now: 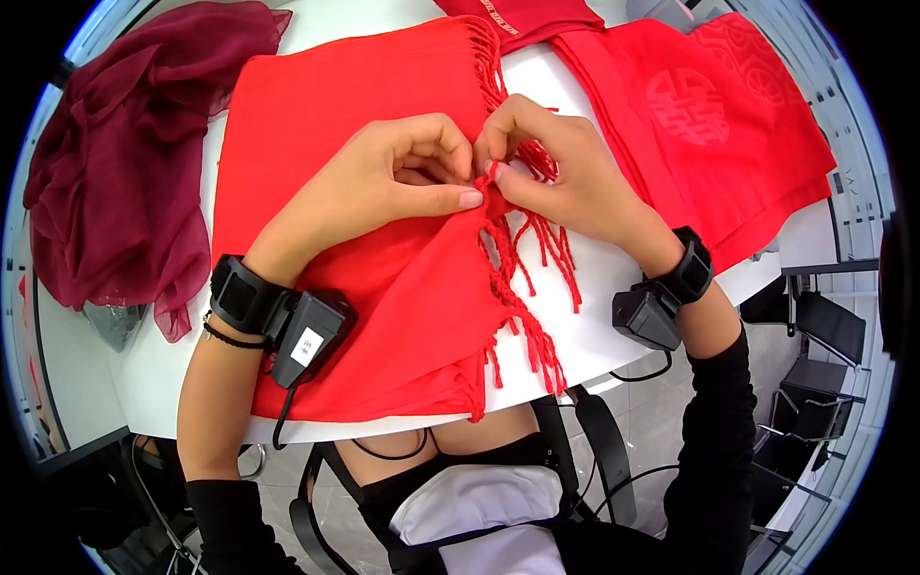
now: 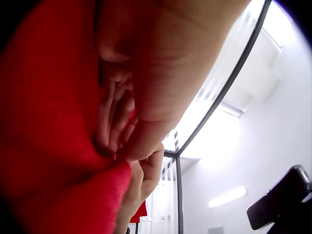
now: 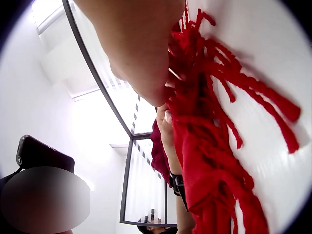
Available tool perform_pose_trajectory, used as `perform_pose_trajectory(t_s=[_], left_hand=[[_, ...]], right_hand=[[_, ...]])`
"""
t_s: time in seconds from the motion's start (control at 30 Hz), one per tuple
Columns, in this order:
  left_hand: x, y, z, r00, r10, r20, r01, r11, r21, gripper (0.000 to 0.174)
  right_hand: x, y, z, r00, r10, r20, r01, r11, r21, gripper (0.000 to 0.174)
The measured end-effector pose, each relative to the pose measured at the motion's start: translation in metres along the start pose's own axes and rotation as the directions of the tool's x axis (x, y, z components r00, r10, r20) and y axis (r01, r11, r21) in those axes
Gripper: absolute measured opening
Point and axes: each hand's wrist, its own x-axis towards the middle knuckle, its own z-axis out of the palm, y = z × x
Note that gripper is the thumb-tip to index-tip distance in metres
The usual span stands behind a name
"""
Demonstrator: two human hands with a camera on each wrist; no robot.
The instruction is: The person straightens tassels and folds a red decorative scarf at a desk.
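Observation:
A bright red fringed scarf (image 1: 364, 86) lies spread in front of me in the head view, its twisted tassels (image 1: 522, 326) hanging along the right edge. My left hand (image 1: 383, 177) pinches the scarf's fringed edge between thumb and fingers. Close against it, my right hand (image 1: 565, 168) pinches the same edge at the base of the tassels. In the left wrist view the red cloth (image 2: 53, 112) rises into a fold at the left fingertips. The right wrist view shows loose tassels (image 3: 258, 92) spilling over the white table beside the right hand.
A sheer burgundy scarf (image 1: 125, 163) lies bunched at the left of the white table (image 1: 163, 383). Folded red cloth with a round pattern (image 1: 709, 134) lies at the right, another red piece (image 1: 537, 14) at the back. Black chairs (image 1: 815, 326) stand beyond the right edge.

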Motion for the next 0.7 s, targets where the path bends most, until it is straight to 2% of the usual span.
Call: perform_pose_trajectory(t_s=[0.23, 0.33, 0.43, 0.53, 0.63, 0.7], left_hand=[[0.001, 0.002, 0.005, 0.999, -0.035, -0.033, 0.035, 0.999, 0.004, 0.023], [0.001, 0.000, 0.004, 0.999, -0.022, -0.042, 0.023, 0.999, 0.039, 0.023], [-0.001, 0.005, 0.004, 0.998, -0.058, -0.036, 0.060, 0.997, 0.054, 0.024], [-0.001, 0.004, 0.003, 0.999, -0.038, -0.037, 0.038, 0.999, 0.000, 0.023], [0.000, -0.001, 0.003, 1.000, -0.010, -0.029, 0.008, 0.997, -0.071, 0.023], [0.000, -0.003, 0.002, 0.999, 0.039, -0.034, -0.041, 0.998, -0.050, 0.022]], right_hand=[[0.003, -0.004, -0.001, 0.989, -0.133, -0.057, 0.126, 0.986, -0.111, 0.010], [0.002, -0.002, -0.006, 0.977, -0.210, -0.028, 0.175, 0.878, -0.446, 0.012], [0.002, 0.001, -0.009, 0.980, -0.200, -0.004, 0.172, 0.852, -0.494, 0.013], [0.004, -0.006, -0.002, 0.977, -0.208, -0.050, 0.192, 0.956, -0.222, 0.014], [0.004, -0.004, -0.003, 0.980, -0.198, 0.015, 0.199, 0.976, -0.094, 0.014], [0.003, -0.002, -0.004, 0.983, -0.184, 0.017, 0.185, 0.973, -0.138, 0.015]])
